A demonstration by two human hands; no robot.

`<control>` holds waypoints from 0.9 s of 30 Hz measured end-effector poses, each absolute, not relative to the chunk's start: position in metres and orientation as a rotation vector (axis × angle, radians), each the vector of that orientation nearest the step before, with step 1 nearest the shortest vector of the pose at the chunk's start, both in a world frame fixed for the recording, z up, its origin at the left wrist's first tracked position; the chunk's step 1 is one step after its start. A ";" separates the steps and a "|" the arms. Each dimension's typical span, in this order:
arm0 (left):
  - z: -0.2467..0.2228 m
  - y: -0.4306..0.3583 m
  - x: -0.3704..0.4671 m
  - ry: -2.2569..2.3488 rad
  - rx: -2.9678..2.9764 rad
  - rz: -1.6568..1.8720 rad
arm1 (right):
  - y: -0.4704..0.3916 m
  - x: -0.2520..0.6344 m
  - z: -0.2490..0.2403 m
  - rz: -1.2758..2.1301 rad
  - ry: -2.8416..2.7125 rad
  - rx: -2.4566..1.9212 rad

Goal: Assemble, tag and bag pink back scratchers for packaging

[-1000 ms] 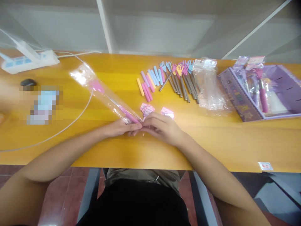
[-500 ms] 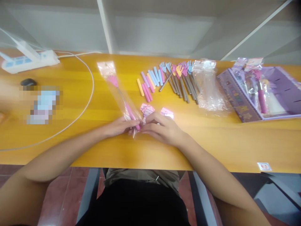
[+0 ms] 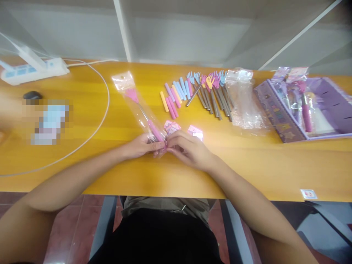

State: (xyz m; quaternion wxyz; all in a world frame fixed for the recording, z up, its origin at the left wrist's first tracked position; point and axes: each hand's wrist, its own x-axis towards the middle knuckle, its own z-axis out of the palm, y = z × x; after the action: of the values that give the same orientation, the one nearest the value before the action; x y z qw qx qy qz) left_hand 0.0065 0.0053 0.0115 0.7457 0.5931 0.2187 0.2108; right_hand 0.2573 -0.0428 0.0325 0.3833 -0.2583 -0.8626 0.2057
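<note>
My left hand and my right hand meet at the near end of a clear plastic sleeve lying on the yellow table. Inside the sleeve is a pink back scratcher with a claw head and a pink grip. Both hands pinch the sleeve's open end around the grip. Small pink printed labels lie just beyond my right fingers.
Loose coloured grips and metal scratchers with claw heads lie at the back centre, next to empty clear sleeves. A purple display box holds packed ones at right. A white power strip and its cable are at left.
The sleeved scratcher has swung clockwise on the table, its far end moving from the left toward the centre. My hands stayed at its near end and bunched the sleeve's opening.
</note>
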 end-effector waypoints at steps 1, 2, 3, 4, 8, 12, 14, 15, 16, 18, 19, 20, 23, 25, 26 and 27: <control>0.012 0.005 0.007 0.478 1.302 0.466 | -0.043 0.257 0.032 0.532 -2.196 -0.666; 0.013 0.005 0.007 0.474 1.307 0.468 | -0.043 0.256 0.033 0.538 -2.191 -0.673; 0.014 0.005 0.008 0.470 1.314 0.471 | -0.043 0.256 0.033 0.541 -2.185 -0.676; 0.016 0.004 0.009 0.466 1.321 0.476 | -0.044 0.255 0.033 0.543 -2.178 -0.678; 0.023 0.002 0.012 0.473 1.354 0.490 | -0.045 0.252 0.033 0.530 -2.148 -0.726; 0.025 0.002 0.013 0.484 1.380 0.498 | -0.047 0.251 0.033 0.537 -2.132 -0.753; 0.025 0.001 0.012 0.474 1.384 0.493 | -0.047 0.250 0.034 0.552 -2.125 -0.741; 0.024 0.001 0.012 0.466 1.385 0.490 | -0.047 0.250 0.034 0.555 -2.122 -0.736; 0.024 0.001 0.011 0.460 1.384 0.487 | -0.047 0.250 0.034 0.558 -2.121 -0.732; 0.022 0.000 0.011 0.464 1.368 0.486 | -0.046 0.250 0.034 0.557 -2.117 -0.728; 0.020 0.000 0.010 0.478 1.361 0.490 | -0.045 0.250 0.033 0.554 -2.113 -0.724; 0.018 -0.001 0.010 0.497 1.360 0.494 | -0.044 0.250 0.032 0.552 -2.110 -0.720; 0.014 -0.003 0.009 0.566 1.414 0.511 | -0.043 0.251 0.029 0.539 -2.114 -0.722; 0.014 -0.005 0.009 0.602 1.452 0.500 | -0.043 0.250 0.028 0.537 -2.126 -0.726; 0.014 -0.005 0.009 0.614 1.459 0.488 | -0.043 0.250 0.027 0.534 -2.129 -0.726; 0.015 -0.006 0.009 0.624 1.458 0.474 | -0.043 0.250 0.027 0.527 -2.127 -0.729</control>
State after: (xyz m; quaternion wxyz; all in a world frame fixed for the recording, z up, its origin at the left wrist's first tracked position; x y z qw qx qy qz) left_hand 0.0095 -0.0056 0.0154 0.6764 0.6488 0.2776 0.2110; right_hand 0.2505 -0.0434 0.0274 0.4043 -0.2886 -0.8424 0.2086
